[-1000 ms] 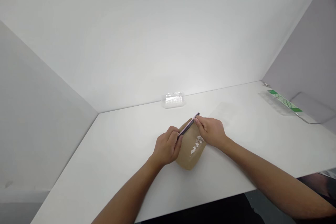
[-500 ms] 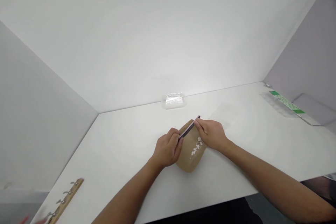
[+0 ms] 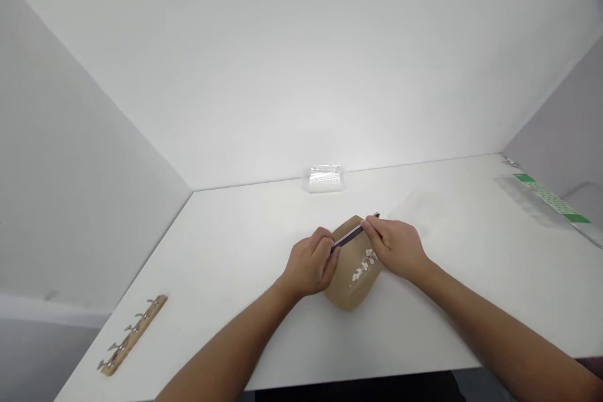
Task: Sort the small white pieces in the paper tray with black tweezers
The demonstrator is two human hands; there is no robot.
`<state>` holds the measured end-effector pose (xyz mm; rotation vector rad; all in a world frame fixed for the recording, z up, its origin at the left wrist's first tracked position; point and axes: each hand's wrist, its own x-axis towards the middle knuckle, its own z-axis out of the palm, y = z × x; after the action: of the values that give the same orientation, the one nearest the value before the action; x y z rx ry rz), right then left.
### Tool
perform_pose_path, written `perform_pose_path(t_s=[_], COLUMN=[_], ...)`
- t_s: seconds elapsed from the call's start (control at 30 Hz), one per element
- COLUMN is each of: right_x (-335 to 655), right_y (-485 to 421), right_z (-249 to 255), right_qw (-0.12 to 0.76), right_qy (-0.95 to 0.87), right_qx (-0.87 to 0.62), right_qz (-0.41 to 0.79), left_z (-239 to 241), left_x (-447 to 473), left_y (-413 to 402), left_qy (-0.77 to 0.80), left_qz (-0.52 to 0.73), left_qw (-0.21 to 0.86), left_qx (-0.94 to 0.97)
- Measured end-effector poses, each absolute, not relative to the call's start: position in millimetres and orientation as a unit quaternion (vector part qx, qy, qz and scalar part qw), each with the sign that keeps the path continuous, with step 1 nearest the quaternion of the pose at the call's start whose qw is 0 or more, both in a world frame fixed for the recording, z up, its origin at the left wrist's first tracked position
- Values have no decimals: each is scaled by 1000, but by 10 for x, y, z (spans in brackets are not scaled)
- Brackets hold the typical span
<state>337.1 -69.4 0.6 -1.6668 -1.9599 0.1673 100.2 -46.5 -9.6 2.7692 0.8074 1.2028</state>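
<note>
A brown paper pouch (image 3: 351, 282) with a small clear window showing white pieces lies on the white table (image 3: 235, 251) in front of me. Along its top edge runs a dark strip (image 3: 354, 233). My left hand (image 3: 311, 264) pinches the near end of that strip with closed fingers. My right hand (image 3: 398, 248) pinches the far end, its fingers closed too. Both hands rest over the pouch's upper part.
A clear plastic box (image 3: 324, 178) sits against the back wall. A wooden rack with metal hooks (image 3: 132, 335) lies at the table's front left. A clear bag with a green strip (image 3: 549, 204) lies at the right. White walls enclose the table on three sides.
The view has shifted left, so the wooden hook rack has come fully into sight. Both hands stay pinched on the pouch's top strip, with the pouch barely moved.
</note>
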Motion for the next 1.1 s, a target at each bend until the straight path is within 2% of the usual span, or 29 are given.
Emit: perform_pose_path(t_s=[0.57, 1.1], right_x=[3416, 3407], right_y=[-741, -678], right_z=[-6, -34], right_qw=[340, 369], right_qy=[-701, -678], right_qx=[-622, -623], right_qz=[83, 122], left_z=[-158, -139], left_x=[1013, 934], left_y=[-466, -390], left_qy=[278, 328], left_qz=[404, 426], left_qw=[-38, 20], left_qx=[871, 843])
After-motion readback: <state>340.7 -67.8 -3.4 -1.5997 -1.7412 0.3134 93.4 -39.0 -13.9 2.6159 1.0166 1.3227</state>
